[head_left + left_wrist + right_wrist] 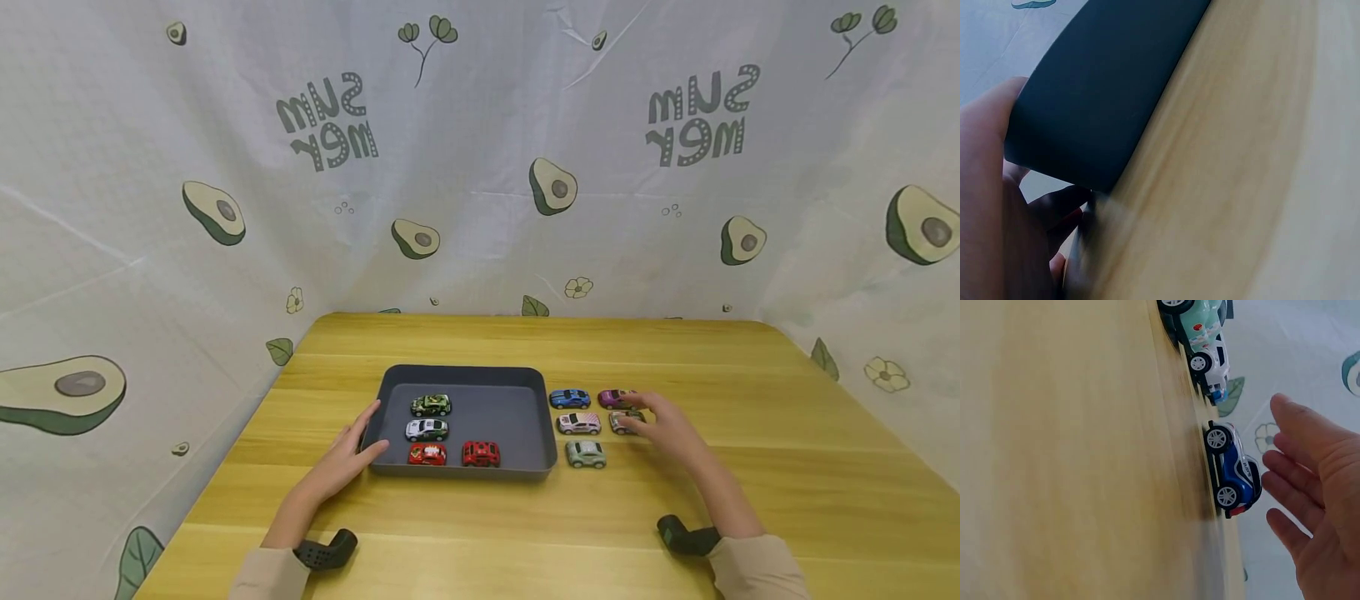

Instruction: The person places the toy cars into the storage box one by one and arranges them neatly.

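My left hand [341, 458] holds the left wall of the dark grey tray [480, 472], its thumb over the rim near the front corner. In the left wrist view the thumb lies against the tray wall [1104, 94], with fingers lower down. Inside the tray stand a green camouflage toy car [431, 405], a white-and-green car [427, 430] and two red cars [481, 454]. My right hand [667, 425] hovers with parted fingers over a small toy car [622, 422], partly hidden. The right wrist view shows the hand apart from a blue-and-white toy car [1232, 469].
Right of the tray stand a blue car [570, 398], a purple car [611, 399], a white-and-pink car [579, 423] and a pale green car [586, 454]. All are on a wooden table [480, 533]. A printed curtain [480, 167] hangs behind.
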A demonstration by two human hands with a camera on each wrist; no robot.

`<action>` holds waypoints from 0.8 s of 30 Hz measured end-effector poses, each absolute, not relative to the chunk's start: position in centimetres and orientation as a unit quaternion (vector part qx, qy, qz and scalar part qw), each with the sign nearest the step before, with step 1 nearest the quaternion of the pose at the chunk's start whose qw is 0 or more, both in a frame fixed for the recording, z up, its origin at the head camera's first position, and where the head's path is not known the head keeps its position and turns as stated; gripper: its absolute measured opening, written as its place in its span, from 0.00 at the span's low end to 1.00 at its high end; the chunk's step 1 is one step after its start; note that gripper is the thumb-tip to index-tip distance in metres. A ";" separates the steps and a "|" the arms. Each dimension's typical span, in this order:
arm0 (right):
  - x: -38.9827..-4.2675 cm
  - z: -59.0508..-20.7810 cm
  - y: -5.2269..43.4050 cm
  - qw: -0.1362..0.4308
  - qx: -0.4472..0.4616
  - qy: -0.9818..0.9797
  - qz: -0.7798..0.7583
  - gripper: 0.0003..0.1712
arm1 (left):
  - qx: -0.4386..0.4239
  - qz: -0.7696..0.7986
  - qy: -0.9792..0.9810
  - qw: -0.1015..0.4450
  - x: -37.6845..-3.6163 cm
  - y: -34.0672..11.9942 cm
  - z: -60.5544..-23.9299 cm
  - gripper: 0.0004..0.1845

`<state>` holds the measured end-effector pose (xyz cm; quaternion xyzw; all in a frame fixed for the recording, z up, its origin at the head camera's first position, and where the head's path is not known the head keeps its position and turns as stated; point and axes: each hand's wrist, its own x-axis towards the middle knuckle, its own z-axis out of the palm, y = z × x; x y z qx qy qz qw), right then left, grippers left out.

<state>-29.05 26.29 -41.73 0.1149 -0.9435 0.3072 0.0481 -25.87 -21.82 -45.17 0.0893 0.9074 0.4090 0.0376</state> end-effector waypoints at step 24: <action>-29.5 -43.5 27.8 0.011 0.103 -0.944 0.312 0.28 | 0.089 0.403 0.910 0.040 -25.9 -21.8 -45.0 0.37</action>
